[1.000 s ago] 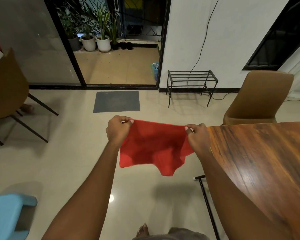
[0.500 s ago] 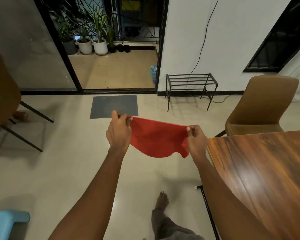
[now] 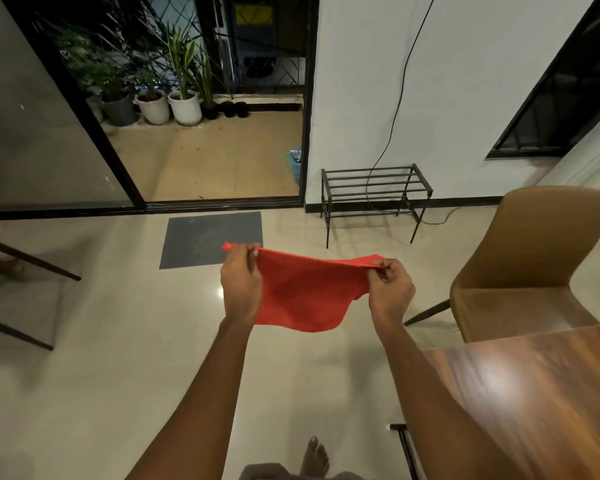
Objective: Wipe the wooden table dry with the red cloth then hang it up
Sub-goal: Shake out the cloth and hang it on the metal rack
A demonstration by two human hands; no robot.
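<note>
I hold red cloth (image 3: 309,296) stretched in air, clear of wooden table (image 3: 534,393) corner. Left hand (image 3: 241,282) and right hand (image 3: 390,289) each pinch one top corner. Table slips lower right in view and metal rack (image 3: 374,192) comes nearer. I judge wiping done, hanging next.

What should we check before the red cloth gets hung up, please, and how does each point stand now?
1. Left hand grips one top corner of the red cloth: ok.
2. Right hand pinches the other top corner: ok.
3. Cloth spread between the hands, off the floor: ok.
4. Wooden table dry: cannot tell, glare and blur hide its surface.
5. Somewhere to hang it: the black metal rack by the wall looks likely, but cannot tell.
6. Brown chair stands right of the way to the rack: ok.
</note>
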